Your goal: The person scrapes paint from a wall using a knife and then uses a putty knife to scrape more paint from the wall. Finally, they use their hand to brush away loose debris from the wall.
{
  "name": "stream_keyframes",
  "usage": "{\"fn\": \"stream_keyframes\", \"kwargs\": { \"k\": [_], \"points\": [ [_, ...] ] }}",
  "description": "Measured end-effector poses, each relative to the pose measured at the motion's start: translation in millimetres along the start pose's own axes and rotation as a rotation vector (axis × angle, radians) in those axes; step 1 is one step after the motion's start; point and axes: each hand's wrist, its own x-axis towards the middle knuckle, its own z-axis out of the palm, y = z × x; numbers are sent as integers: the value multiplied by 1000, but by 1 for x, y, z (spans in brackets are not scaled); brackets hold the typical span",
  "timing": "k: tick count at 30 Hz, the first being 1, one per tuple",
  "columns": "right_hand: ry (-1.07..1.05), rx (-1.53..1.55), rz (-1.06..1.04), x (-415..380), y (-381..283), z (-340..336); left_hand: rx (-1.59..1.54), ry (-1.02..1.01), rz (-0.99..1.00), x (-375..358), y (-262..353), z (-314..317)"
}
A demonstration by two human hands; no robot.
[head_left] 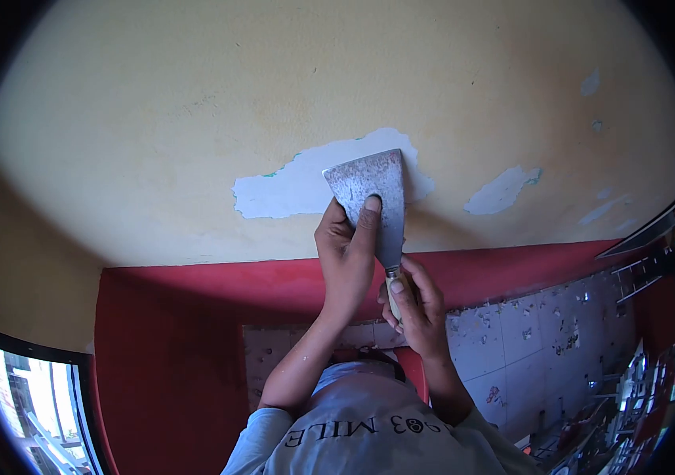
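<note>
A wide metal putty knife (377, 178) with a pale handle is held up in front of the wall (195, 103). My right hand (419, 313) is wrapped round the handle, its thumb lying along it. My left hand (349, 249) pinches the blade, thumb flat on the near face and fingers behind. Paint spots and scuffs mark the blade. Behind its top edge shows a bare whitish patch (290, 186) with ragged, partly green edges in the yellowish paint.
Smaller bare patches (500, 191) lie to the right on the wall. Below runs a red band (274, 285). A tiled floor (531, 340) strewn with flakes spreads at lower right, with a cluttered pile (623, 396) beyond. A bright window (32, 404) stands at lower left.
</note>
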Motion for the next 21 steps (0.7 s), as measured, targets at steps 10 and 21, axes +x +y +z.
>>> {"fn": "stream_keyframes", "kwargs": {
  "k": [10,21],
  "points": [
    [-39,-38,58,-5,-13,-7,-91,65,-30,-3,-1,-1],
    [-31,-274,60,1,-36,-26,-159,61,-62,-3,-3,4]
  ]
}}
